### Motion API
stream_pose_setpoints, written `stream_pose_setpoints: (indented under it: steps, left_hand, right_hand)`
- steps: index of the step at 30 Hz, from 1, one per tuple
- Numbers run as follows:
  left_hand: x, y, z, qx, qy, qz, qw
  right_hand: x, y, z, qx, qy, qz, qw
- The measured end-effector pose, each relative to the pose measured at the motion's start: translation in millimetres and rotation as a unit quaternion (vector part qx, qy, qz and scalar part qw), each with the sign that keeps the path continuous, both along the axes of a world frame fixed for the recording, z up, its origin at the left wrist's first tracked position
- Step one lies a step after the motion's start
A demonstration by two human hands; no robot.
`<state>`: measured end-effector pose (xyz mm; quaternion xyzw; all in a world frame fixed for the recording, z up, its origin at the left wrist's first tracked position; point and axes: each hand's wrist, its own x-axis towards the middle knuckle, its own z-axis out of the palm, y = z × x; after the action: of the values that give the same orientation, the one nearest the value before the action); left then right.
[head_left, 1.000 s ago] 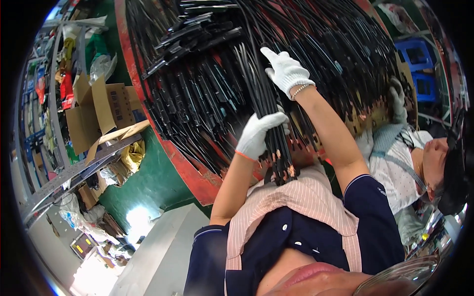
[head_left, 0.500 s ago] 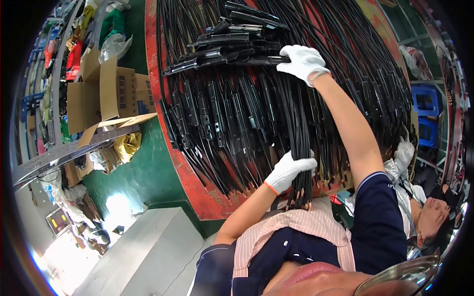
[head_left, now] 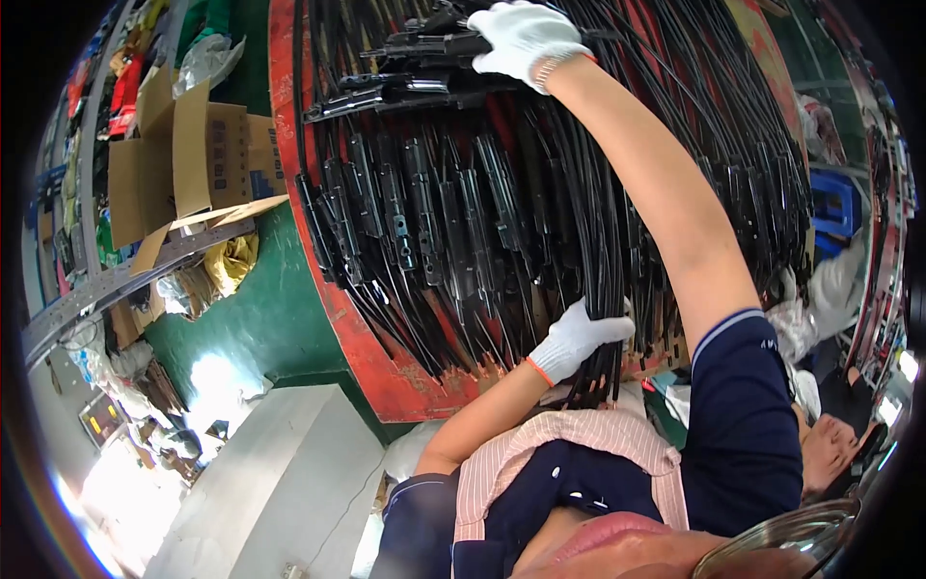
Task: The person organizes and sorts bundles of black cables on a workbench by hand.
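A bundle of thin black cables (head_left: 606,261) with copper-coloured tips runs down toward my lap. My left hand (head_left: 577,344), in a white glove with an orange cuff edge, is closed round its lower part. At the far side, my gloved right hand (head_left: 531,41) reaches over a pile of black cable fittings (head_left: 405,89) lying crosswise. Its thumb and fingers close about the end of one fitting; the fingertips are partly hidden. Nearer, a row of similar black fittings (head_left: 397,207) lies lengthwise, with their cables trailing toward me.
The red tabletop (head_left: 362,352) shows along its left edge. Left of it are an open cardboard box (head_left: 198,159) on a metal shelf and a pale grey cabinet (head_left: 260,463). Blue stools (head_left: 834,207) stand at the right, near another person with a gloved hand (head_left: 837,285).
My right hand has moved farther away and left across the crosswise pile. My left hand keeps hold of the bundle, a little farther right in view. The other person's gloved hand has risen.
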<state>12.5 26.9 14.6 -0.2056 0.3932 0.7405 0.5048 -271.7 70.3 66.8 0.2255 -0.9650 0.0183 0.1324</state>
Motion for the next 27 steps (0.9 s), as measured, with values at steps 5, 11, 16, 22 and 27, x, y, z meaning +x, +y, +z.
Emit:
stream_pose_setpoints:
  steps: [5, 11, 16, 22, 27]
  left_hand:
    - [3.2, -1.4, 3.5, 0.020, -0.022, 0.041, 0.999]
    - [1.8, -5.7, 6.9, 0.096, -0.056, 0.106, 0.988]
    - [0.0, -12.0, 21.8, 0.076, -0.017, 0.100, 0.992]
    - [-7.3, -11.9, 47.2, 0.057, 0.018, 0.095, 0.994]
    - [-15.6, -18.6, 59.3, 0.060, 0.047, 0.114, 0.991]
  right_hand:
    - [-48.1, -12.0, -35.0, 0.044, -0.151, -0.026, 0.987]
    - [44.3, 48.7, 55.9, -0.286, -0.182, -0.069, 0.938]
    - [155.8, 134.2, 81.7, -0.684, -0.175, -0.091, 0.703]
    - [276.6, 194.3, 50.0, -0.873, -0.231, -0.003, 0.429]
    - [363.4, 162.9, 31.5, -0.936, -0.233, -0.147, 0.218]
